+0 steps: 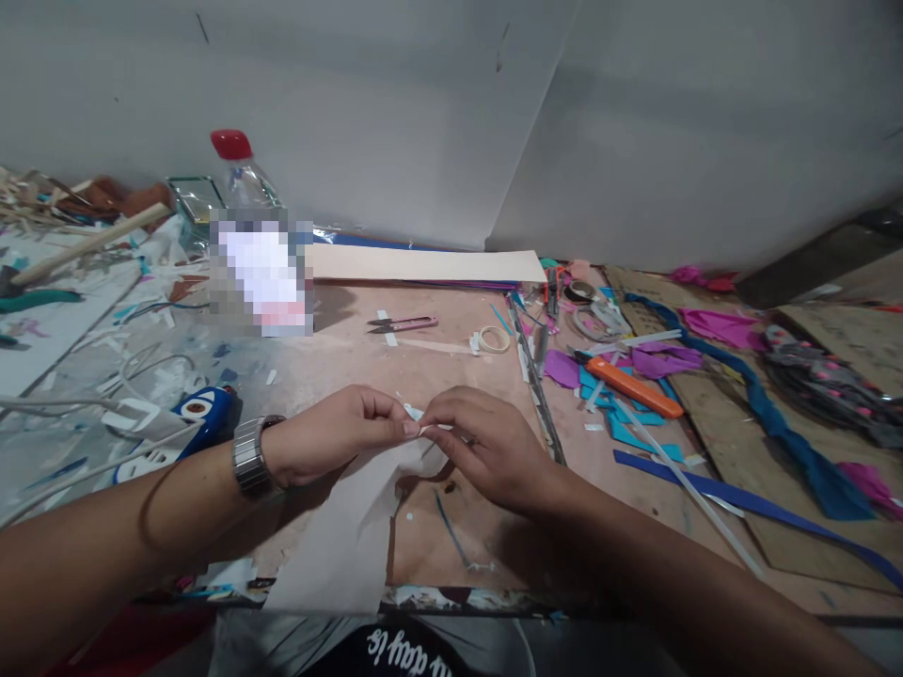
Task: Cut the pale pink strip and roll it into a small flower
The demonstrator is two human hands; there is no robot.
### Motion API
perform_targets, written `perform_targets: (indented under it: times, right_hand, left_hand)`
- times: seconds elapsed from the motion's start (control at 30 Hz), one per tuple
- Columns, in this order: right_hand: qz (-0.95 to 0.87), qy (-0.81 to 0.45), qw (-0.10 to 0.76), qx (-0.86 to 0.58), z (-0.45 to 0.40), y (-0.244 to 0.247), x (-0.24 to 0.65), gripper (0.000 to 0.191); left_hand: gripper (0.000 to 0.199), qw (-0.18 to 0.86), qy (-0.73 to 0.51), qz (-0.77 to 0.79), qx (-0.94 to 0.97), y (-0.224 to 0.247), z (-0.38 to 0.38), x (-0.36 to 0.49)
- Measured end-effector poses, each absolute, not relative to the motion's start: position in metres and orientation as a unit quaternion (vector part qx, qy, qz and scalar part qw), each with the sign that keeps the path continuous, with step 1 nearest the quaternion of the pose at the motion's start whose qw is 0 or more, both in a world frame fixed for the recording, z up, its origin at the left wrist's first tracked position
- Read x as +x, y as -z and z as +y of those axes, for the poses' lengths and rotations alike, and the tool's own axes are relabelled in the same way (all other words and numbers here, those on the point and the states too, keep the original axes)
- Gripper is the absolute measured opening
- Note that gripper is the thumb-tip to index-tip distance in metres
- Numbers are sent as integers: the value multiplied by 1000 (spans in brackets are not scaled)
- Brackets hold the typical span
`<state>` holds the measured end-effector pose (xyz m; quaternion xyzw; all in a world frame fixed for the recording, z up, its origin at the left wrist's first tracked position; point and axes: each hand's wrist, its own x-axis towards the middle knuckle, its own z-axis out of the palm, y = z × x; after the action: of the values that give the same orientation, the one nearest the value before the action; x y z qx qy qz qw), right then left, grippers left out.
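Both hands meet over the middle of the work table, fingertips nearly touching. My left hand point(356, 423), with a metal watch point(254, 456) on its wrist, pinches the gathered top end of a pale paper strip point(345, 536). My right hand point(490, 437) pinches the same end from the other side. From the fingers the strip hangs down over the table's front edge. Beyond the hands lie thread snips point(403, 324) and a small roll of tape point(494, 339).
An orange utility knife point(635, 385) lies among paper scraps at the right, near a blue strip point(748, 414). To the left are a blue-and-white power strip point(190, 423) with white cables and a red-capped bottle point(246, 179). A long pale sheet point(423, 263) lies by the wall.
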<state>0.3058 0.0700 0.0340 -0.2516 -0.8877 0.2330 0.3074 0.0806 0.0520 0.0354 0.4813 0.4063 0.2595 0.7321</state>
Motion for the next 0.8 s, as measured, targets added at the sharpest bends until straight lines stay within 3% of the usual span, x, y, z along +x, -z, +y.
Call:
perform_targets:
  times: [0.5, 0.8]
  right_hand:
    - [-896, -195, 313, -247, 69, -37, 306, 10]
    - [-842, -341, 288, -304, 66, -34, 303, 9]
  left_hand:
    - [30, 709, -283, 430, 482, -37, 51, 83]
    - [34, 541, -248, 459, 660, -43, 47, 82]
